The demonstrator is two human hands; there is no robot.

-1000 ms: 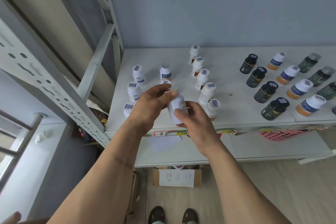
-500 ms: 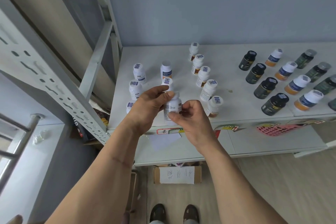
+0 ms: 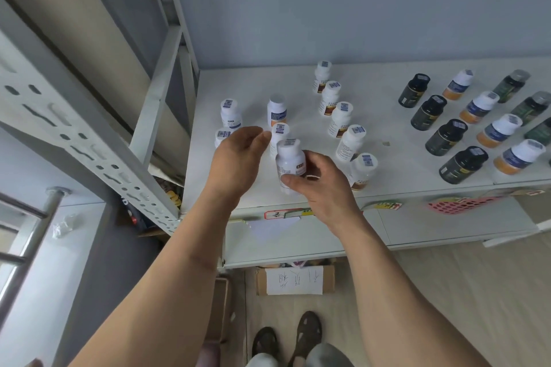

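My right hand [image 3: 323, 187] grips a white pill bottle [image 3: 289, 161] upright, just above the front of the white shelf [image 3: 387, 175]. My left hand [image 3: 238, 158] hovers just left of the bottle with fingers loosely curled, holding nothing and apart from it. Behind the held bottle stand two more white bottles in a column [image 3: 277, 111]. A diagonal row of white bottles [image 3: 340, 119] runs to the right of my hands. Two white bottles [image 3: 229, 113] stand to the left, partly hidden by my left hand.
Rows of dark bottles [image 3: 447, 137] and white-capped orange-bottomed bottles [image 3: 501, 131] fill the shelf's right side. A metal rack upright [image 3: 89, 143] slants at the left. A cardboard box [image 3: 293, 278] sits on the floor under the shelf, near my feet [image 3: 286, 340].
My left hand has let go of the bottle's cap and drawn away to the left. The right hand now holds the bottle alone, upright and a little further onto the shelf.
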